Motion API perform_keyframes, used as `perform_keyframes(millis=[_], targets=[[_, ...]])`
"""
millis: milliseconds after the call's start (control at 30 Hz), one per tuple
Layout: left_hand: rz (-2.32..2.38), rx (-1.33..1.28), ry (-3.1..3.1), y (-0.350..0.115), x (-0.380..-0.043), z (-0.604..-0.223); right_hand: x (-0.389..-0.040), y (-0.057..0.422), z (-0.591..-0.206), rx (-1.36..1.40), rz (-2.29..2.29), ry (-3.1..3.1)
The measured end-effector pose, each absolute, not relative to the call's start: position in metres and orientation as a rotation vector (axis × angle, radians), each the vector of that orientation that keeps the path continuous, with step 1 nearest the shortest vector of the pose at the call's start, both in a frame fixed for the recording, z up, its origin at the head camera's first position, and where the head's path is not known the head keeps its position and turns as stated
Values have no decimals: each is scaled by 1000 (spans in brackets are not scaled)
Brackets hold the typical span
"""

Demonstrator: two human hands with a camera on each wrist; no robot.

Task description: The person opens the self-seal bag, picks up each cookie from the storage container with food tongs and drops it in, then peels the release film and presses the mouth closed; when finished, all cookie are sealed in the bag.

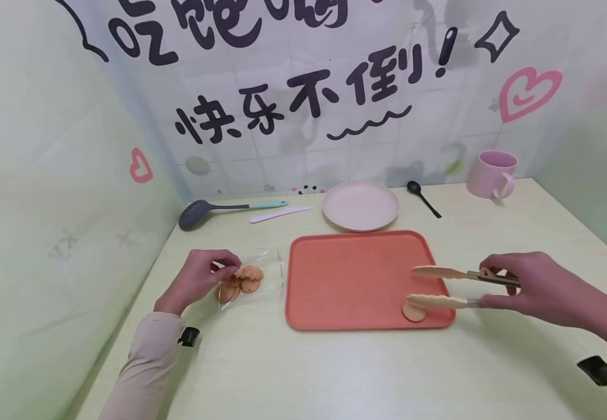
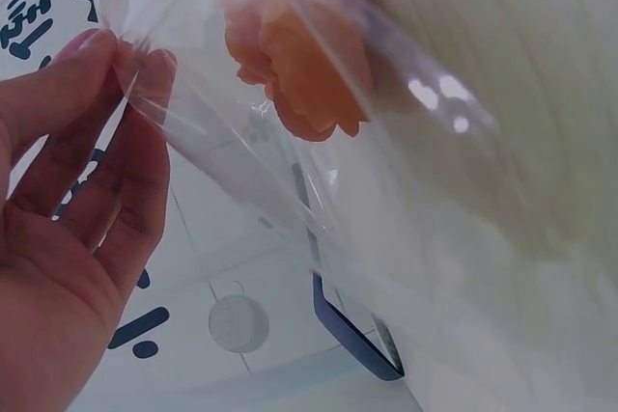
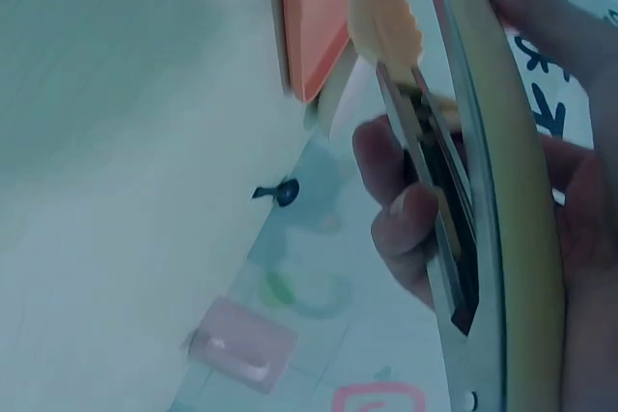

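Note:
My left hand [image 1: 206, 274] pinches the edge of a clear plastic bag [image 1: 271, 280] between thumb and fingertips. Inside the bag lie several tan cookies [image 1: 251, 280]; in the left wrist view one scalloped cookie [image 2: 304, 60] shows through the film. In my right hand [image 1: 540, 286] is a pair of tongs [image 1: 440, 301] with cream tips and metal arms, its tips spread apart over the right side of the orange-red tray [image 1: 345, 280]. A round pale cookie [image 1: 414, 312] sits at the tray's near right corner, partly covered by the lower tong tip.
A pink plate [image 1: 361, 205] stands behind the tray. To its left are a dark slotted spoon [image 1: 194, 214] with a mint handle and a lilac knife [image 1: 279, 214]. On its right lie a small black spoon [image 1: 423, 198] and a pink mug [image 1: 489, 175]. Printed cloth walls enclose the table.

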State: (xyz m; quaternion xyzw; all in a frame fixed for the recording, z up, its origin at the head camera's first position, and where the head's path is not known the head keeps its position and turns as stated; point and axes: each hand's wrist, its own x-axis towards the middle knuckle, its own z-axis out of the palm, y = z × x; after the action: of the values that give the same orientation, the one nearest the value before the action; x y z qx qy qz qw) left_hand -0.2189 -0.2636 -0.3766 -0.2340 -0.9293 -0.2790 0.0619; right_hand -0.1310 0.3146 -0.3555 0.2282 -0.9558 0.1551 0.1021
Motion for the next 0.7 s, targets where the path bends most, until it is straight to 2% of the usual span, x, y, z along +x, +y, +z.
perform_keyframes(millis=[267,700], targets=[[-845,-698,-2813,-264,-219,-375,-127,328,-355,830,462,-2754],[-862,-711,-2825,-262,-216,-373,-143,319,-348,989,372,-2757]])
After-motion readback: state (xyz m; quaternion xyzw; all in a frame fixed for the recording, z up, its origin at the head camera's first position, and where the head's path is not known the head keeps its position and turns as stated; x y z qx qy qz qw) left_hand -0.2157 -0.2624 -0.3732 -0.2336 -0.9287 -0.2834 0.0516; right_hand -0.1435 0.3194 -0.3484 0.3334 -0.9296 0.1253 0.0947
